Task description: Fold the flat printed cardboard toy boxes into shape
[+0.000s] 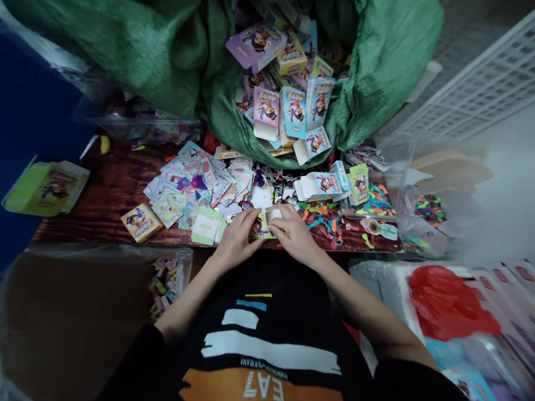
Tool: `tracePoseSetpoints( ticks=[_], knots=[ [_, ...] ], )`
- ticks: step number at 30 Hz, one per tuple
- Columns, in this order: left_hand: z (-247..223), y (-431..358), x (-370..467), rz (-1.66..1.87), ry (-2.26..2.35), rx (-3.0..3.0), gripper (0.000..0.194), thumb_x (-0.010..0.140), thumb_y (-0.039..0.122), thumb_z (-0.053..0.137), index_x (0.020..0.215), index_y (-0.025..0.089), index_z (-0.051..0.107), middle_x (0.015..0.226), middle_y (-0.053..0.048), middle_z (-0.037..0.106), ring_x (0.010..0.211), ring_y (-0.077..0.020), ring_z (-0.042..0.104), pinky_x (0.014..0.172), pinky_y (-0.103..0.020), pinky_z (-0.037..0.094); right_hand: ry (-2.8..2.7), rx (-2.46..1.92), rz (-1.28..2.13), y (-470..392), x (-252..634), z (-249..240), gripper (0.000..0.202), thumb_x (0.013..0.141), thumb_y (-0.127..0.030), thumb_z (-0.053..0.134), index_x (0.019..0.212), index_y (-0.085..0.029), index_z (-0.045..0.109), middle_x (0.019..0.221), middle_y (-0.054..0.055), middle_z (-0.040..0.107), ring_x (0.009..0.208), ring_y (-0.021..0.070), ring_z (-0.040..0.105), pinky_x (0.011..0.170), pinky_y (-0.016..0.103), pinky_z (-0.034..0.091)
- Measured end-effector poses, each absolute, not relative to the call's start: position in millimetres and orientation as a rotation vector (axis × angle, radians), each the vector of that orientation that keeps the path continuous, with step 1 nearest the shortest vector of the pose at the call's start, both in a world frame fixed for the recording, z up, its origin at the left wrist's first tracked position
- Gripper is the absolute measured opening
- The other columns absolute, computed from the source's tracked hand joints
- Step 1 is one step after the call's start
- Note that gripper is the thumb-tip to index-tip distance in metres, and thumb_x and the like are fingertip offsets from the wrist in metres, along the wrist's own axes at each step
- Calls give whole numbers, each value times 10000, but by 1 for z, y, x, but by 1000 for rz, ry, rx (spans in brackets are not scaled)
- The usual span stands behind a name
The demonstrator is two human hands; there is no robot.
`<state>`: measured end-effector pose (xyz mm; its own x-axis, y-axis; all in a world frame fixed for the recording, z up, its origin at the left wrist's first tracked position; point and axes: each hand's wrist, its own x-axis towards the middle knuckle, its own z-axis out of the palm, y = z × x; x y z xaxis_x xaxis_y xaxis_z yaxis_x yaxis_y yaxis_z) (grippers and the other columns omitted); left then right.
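The left hand (pixel 239 233) and right hand (pixel 296 234), both half curled, had a small box (pixel 260 227) pinched between them at the edge of the table (pixel 98 192), probably to steady it. Cards (pixel 209 178) were heaped left, bright rubbery bits (pixel 328 221) right, handy I guess; behind, a bulging green sack (pixel 171 67) of boxes (pixel 294 111) kinda blocked the back.

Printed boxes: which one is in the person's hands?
The yellow-green box, held between the left hand and right hand. Neither hand touches the others, such as the yellow box lying on the table.
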<state>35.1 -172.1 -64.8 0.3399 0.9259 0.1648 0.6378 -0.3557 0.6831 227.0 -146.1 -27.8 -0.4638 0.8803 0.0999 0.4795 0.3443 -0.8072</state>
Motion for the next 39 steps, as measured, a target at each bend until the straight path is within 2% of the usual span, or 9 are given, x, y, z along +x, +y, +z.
tracePoseSetpoints(
  ticks=[5, 7, 12, 14, 19, 26, 30, 35, 39],
  knots=[
    [-67, -169, 36, 787, 1411, 2022, 622, 860, 316, 640, 1426, 196, 409, 1360, -160, 552, 1271, -295, 540, 1064, -451, 462, -1730, -1334, 1120, -151, 276, -32, 208, 925, -348, 548, 850, -245, 712, 949, 63, 674, 896, 238, 614, 839, 399, 481],
    [-68, -168, 34, 806, 1447, 1980, 625, 845, 327, 660, 1408, 187, 428, 1330, -158, 567, 1234, -291, 562, 1037, -435, 480, -1756, -1529, 933, -148, 305, -44, 195, 898, -340, 557, 794, -240, 689, 836, 54, 656, 821, 243, 612, 801, 403, 473],
    [-68, -165, 41, 777, 1420, 1943, 639, 834, 350, 680, 1407, 206, 438, 1326, -134, 573, 1224, -278, 569, 1035, -414, 479, -1835, -1959, 438, -133, 338, -82, 153, 810, -283, 621, 939, -213, 665, 1003, 109, 621, 831, 266, 596, 744, 383, 452],
    [-68, -166, 46, 734, 1397, 1947, 652, 836, 361, 682, 1418, 207, 430, 1365, -140, 554, 1258, -289, 550, 1059, -431, 461, -1852, -2015, 402, -128, 334, -90, 76, 830, -269, 603, 854, -209, 642, 968, 106, 614, 781, 240, 585, 698, 348, 432],
    [-72, -170, 43, 661, 1392, 1919, 665, 847, 357, 673, 1436, 180, 420, 1396, -168, 532, 1294, -308, 527, 1082, -466, 439, -1654, -1763, 703, -125, 325, -83, 212, 824, -361, 605, 666, -221, 620, 738, 42, 613, 705, 204, 565, 696, 337, 427],
    [-71, -169, 41, 672, 1396, 1867, 672, 836, 379, 685, 1433, 201, 432, 1408, -153, 528, 1302, -306, 525, 1079, -458, 444, -847, -1487, 1532, -122, 317, -64, 389, 502, -469, 873, 685, -209, 648, 590, -38, 563, 496, 95, 436, 440, 227, 287],
    [-67, -170, 45, 662, 1369, 1886, 660, 820, 350, 704, 1415, 214, 451, 1403, -140, 544, 1297, -314, 530, 1083, -478, 443, -834, -1405, 1589, -121, 299, -64, 408, 483, -486, 889, 638, -208, 635, 622, -20, 606, 568, 117, 524, 538, 260, 432],
    [-65, -174, 41, 633, 1335, 1905, 643, 799, 321, 725, 1380, 202, 477, 1347, -139, 582, 1264, -323, 551, 1063, -483, 457, -972, -1487, 1421, -114, 284, -68, 377, 448, -457, 894, 561, -204, 639, 565, -34, 585, 527, 103, 458, 514, 253, 378],
    [-64, -175, 35, 656, 1366, 1876, 650, 786, 309, 733, 1373, 194, 479, 1323, -140, 585, 1225, -318, 570, 1030, -470, 479, -942, -1415, 1511, -114, 276, -59, 335, 473, -421, 897, 600, -216, 665, 629, -28, 625, 597, 120, 529, 595, 266, 437]
  ],
)
